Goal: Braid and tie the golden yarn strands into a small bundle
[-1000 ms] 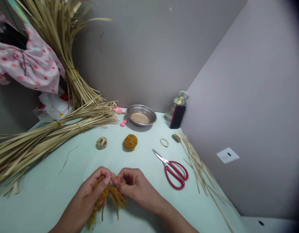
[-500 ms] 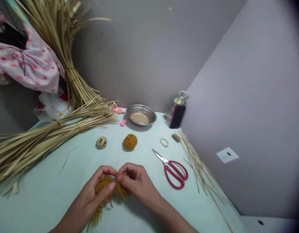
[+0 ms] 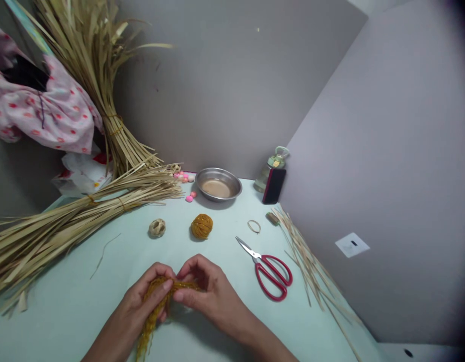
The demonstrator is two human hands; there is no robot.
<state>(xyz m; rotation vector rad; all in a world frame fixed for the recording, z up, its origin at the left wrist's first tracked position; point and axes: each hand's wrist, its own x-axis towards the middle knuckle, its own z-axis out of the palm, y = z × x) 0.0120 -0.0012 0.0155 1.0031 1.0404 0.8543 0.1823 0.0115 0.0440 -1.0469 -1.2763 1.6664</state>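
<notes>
Presumably light and limp, the gold yarn bundle (image 3: 150, 320), best gripped where gathered, is pinched by the left hand (image 3: 142, 295) and right hand (image 3: 210, 291).

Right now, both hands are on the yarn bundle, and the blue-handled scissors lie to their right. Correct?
The handles are red, not blue, as the head view shows. The left hand and right hand are on the yarn bundle, with the scissors to their right.

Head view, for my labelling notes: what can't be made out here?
All in the head view:
Held yarn, gripped part: covered by the left hand.
Straw, far left ends: cut off by the left edge.
Bottle, lower right: behind the phone.
</notes>
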